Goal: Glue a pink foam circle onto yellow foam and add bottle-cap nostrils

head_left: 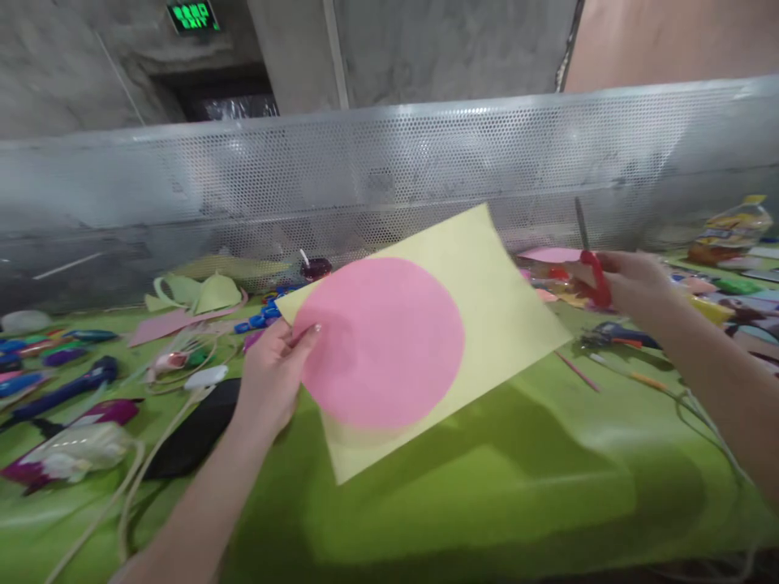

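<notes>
I've got the left grip (273, 369) pinching the disc (383, 345) against the sheet (508, 284) mid-frame above the tabletop (389, 511), right grip (636, 280) closed round the scissors (600, 282) at right, well apart; I'd judge disc cut, sheet, four corners intact, still uncut.

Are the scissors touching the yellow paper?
No, the right hand holds the scissors apart from the yellow paper in the left hand.
</notes>
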Tool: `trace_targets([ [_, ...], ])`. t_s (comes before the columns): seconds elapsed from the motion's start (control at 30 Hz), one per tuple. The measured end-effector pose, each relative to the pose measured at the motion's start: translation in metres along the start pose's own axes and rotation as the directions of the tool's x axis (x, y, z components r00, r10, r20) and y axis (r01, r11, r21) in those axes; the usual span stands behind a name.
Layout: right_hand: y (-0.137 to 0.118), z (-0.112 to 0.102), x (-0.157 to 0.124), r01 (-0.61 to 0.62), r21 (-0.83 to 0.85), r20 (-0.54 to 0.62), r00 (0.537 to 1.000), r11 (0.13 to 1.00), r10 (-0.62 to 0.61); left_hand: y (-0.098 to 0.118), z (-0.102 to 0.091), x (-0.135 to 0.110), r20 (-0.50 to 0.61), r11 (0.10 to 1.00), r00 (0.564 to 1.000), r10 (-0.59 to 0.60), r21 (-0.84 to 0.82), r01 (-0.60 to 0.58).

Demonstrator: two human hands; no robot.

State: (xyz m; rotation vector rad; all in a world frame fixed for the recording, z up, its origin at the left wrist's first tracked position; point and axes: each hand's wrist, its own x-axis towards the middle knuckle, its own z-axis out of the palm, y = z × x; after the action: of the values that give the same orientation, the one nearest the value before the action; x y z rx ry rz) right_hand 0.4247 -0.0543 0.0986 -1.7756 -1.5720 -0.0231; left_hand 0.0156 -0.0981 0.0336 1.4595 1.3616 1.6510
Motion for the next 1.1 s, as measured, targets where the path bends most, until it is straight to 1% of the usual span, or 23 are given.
trace_targets([
  [0.03,-0.005,0.002,-0.01,-0.014,0.091,0.026,1.0,0.996,0.011,-0.005,-0.006,0.006,0.05,0.997,0.996,-0.069,-0.031,0.07],
  [0.1,-0.015,0.005,-0.026,-0.071,0.229,0.061,0.996,0.971,0.059,-0.016,-0.017,0.012,0.117,0.985,0.978,-0.172,0.042,0.168],
  [0.13,-0.019,0.004,-0.03,-0.08,0.277,0.067,0.996,0.957,0.064,-0.021,-0.021,0.013,0.139,0.977,0.97,-0.199,0.106,0.185],
  [0.2,-0.025,0.002,-0.033,-0.076,0.343,0.055,0.997,0.936,0.061,-0.03,-0.025,0.011,0.172,0.963,0.962,-0.21,0.205,0.174],
  [0.3,-0.031,-0.004,-0.029,-0.05,0.363,0.007,0.999,0.93,0.051,-0.039,-0.021,0.001,0.228,0.953,0.948,-0.224,0.254,0.164],
  [0.37,-0.035,-0.008,-0.027,-0.045,0.36,-0.017,0.998,0.932,0.055,-0.041,-0.011,-0.009,0.263,0.947,0.933,-0.246,0.27,0.174],
  [0.43,-0.04,-0.011,-0.028,-0.039,0.347,-0.037,0.998,0.937,0.055,-0.04,0.005,-0.022,0.33,0.949,0.907,-0.261,0.259,0.179],
  [0.47,-0.042,-0.011,-0.029,-0.038,0.339,-0.04,0.998,0.94,0.055,-0.039,0.014,-0.029,0.379,0.953,0.887,-0.264,0.241,0.181],
  [0.53,-0.047,-0.01,-0.032,-0.033,0.334,-0.037,0.998,0.942,0.048,-0.036,0.033,-0.044,0.481,0.959,0.833,-0.273,0.204,0.196],
  [0.6,-0.051,-0.007,-0.034,-0.022,0.351,-0.002,1.0,0.936,0.024,-0.032,0.049,-0.055,0.57,0.955,0.767,-0.295,0.164,0.246],
  [0.63,-0.051,-0.004,-0.034,-0.013,0.362,0.025,1.0,0.932,0.004,-0.03,0.055,-0.057,0.597,0.951,0.742,-0.304,0.139,0.278],
  [0.67,-0.051,-0.001,-0.034,0.001,0.367,0.056,0.998,0.93,-0.023,-0.028,0.058,-0.057,0.611,0.945,0.729,-0.309,0.113,0.307],
  [0.7,-0.049,0.002,-0.033,0.015,0.366,0.088,0.995,0.93,-0.05,-0.026,0.059,-0.055,0.608,0.939,0.729,-0.315,0.089,0.332],
  [0.73,-0.046,0.005,-0.032,0.027,0.359,0.118,0.99,0.933,-0.074,-0.025,0.058,-0.05,0.592,0.934,0.74,-0.32,0.065,0.351],
  [0.8,-0.038,0.013,-0.029,0.041,0.339,0.161,0.982,0.94,-0.101,-0.025,0.047,-0.036,0.536,0.929,0.779,-0.325,0.026,0.369],
  [0.87,-0.03,0.022,-0.027,0.044,0.293,0.197,0.975,0.955,-0.106,-0.03,0.029,-0.019,0.456,0.933,0.833,-0.314,-0.015,0.36],
  [0.93,-0.022,0.033,-0.025,0.021,0.266,0.24,0.967,0.964,-0.087,-0.04,0.008,-0.002,0.335,0.938,0.89,-0.309,-0.045,0.343],
  [0.97,-0.02,0.04,-0.024,0.001,0.267,0.265,0.961,0.964,-0.074,-0.045,-0.002,0.005,0.285,0.937,0.905,-0.317,-0.057,0.346],
  [1.0,-0.017,0.047,-0.023,-0.022,0.279,0.289,0.955,0.96,-0.063,-0.051,-0.011,0.012,0.238,0.934,0.915,-0.325,-0.072,0.351],
  [1.1,-0.014,0.072,-0.019,-0.064,0.341,0.357,0.932,0.938,-0.066,-0.067,-0.03,0.024,0.147,0.921,0.92,-0.362,-0.095,0.378],
])
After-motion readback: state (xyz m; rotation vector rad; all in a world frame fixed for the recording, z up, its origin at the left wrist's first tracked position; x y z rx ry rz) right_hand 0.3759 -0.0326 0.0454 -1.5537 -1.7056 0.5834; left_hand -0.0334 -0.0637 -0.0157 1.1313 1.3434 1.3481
